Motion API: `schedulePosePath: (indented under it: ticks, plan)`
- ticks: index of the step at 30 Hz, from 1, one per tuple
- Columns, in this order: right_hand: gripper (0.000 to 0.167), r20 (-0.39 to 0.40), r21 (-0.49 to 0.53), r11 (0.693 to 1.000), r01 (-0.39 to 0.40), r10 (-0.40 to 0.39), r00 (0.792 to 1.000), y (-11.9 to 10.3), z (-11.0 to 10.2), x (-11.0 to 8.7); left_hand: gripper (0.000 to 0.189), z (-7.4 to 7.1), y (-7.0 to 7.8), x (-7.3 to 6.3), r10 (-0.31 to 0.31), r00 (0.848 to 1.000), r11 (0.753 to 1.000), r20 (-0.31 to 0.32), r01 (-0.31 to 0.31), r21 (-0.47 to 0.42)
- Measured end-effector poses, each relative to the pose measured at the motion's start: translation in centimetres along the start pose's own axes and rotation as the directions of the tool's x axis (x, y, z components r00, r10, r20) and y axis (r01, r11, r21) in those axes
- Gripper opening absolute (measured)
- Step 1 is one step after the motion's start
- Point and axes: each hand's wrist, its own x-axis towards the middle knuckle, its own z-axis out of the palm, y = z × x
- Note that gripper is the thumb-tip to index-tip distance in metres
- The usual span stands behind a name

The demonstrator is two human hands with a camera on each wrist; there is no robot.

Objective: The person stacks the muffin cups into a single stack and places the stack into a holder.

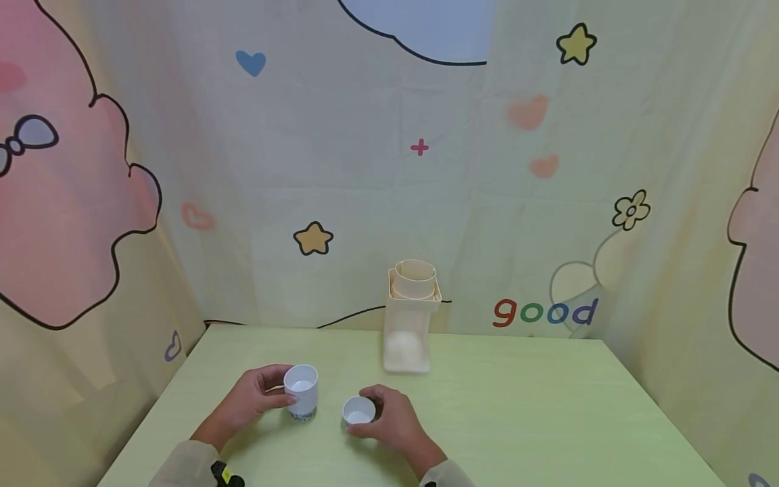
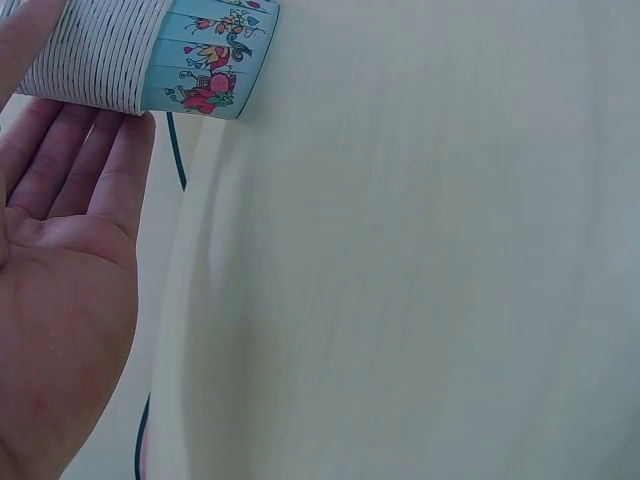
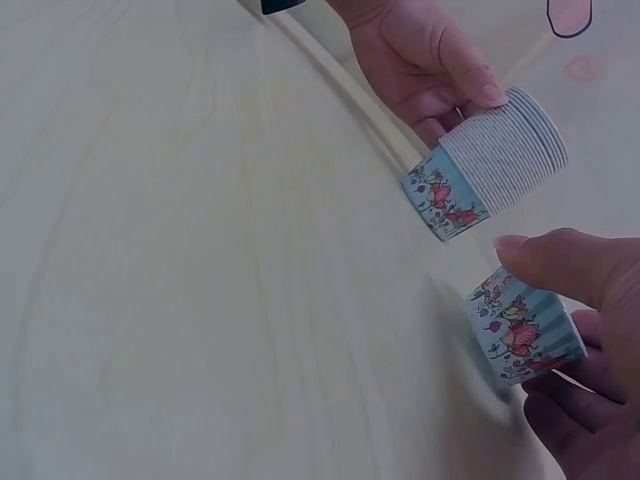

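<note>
On the left, my left hand [image 1: 252, 396] holds a stack of nested paper cups [image 1: 301, 389] between thumb and fingers, mouth up. White rims ridge the stack [image 2: 95, 55], and its lowest cup shows a light blue wall with red flowers. My right hand [image 1: 398, 421] pinches a single small paper cup [image 1: 359, 411] with the same floral print, to the right of the stack and apart from it. In the right wrist view, the thumb lies on one side of this cup [image 3: 525, 335] and fingers on the other. Whether its base touches the table cannot be told.
A cream plastic stand [image 1: 406, 338] with a round tube [image 1: 415, 281] at its top stands at the table's back edge, beyond both hands. The pale green table [image 1: 548, 406] meets a printed cloth backdrop [image 1: 365, 149] behind and at both sides.
</note>
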Motion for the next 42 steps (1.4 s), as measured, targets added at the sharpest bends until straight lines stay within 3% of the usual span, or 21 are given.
schedulePosePath:
  ticks: [22,34,42]
  plan:
    - [0.064,-0.047,0.153,0.988,-0.009,0.016,0.999,-2.6,-0.8,1.7,0.063,0.0,0.1,0.0,0.001,1.0,1.0,-0.004,-0.001,0.013]
    - [0.061,-0.047,0.305,0.952,0.014,0.0,0.999,-4.7,-0.5,2.9,0.066,-0.1,-0.1,0.0,-0.008,1.0,1.0,-0.002,0.008,0.016]
    - [0.059,-0.065,0.34,0.94,0.02,0.003,0.998,-5.2,0.0,3.7,0.066,-0.1,-0.1,0.1,-0.014,1.0,1.0,-0.004,0.014,0.002]
